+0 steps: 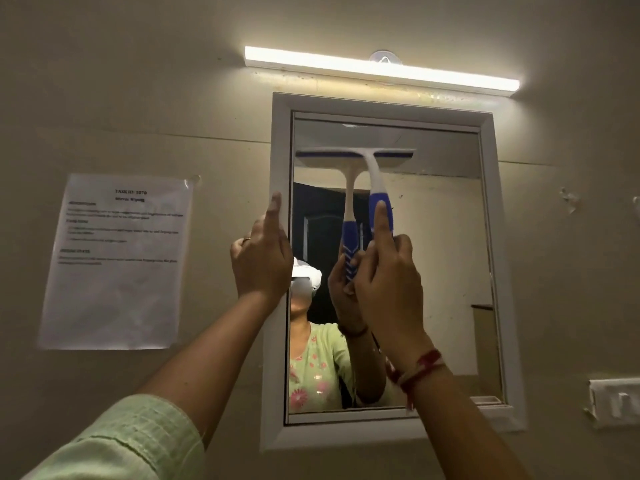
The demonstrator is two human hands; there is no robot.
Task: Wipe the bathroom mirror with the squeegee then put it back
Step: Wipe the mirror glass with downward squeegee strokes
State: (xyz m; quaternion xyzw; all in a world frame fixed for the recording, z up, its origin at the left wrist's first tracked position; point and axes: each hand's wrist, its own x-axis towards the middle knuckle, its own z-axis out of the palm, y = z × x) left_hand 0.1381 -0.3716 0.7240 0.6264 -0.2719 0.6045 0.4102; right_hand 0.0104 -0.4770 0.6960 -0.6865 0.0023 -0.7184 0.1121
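Beige wall, lit mirror (436, 254): our right hand (388, 282) grips the squeegee (375, 181) handle (index finger along it), blade high on the glass; our left hand (263, 261) touches the frame (278, 150), perhaps gripping it, we cannot tell.

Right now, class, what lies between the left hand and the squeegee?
In the head view, only mirror glass, reflecting the squeegee; the left hand touches the frame.

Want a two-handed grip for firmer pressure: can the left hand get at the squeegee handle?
Probably yes: the left hand rests on the mirror frame, with only bare glass between it and the squeegee handle.
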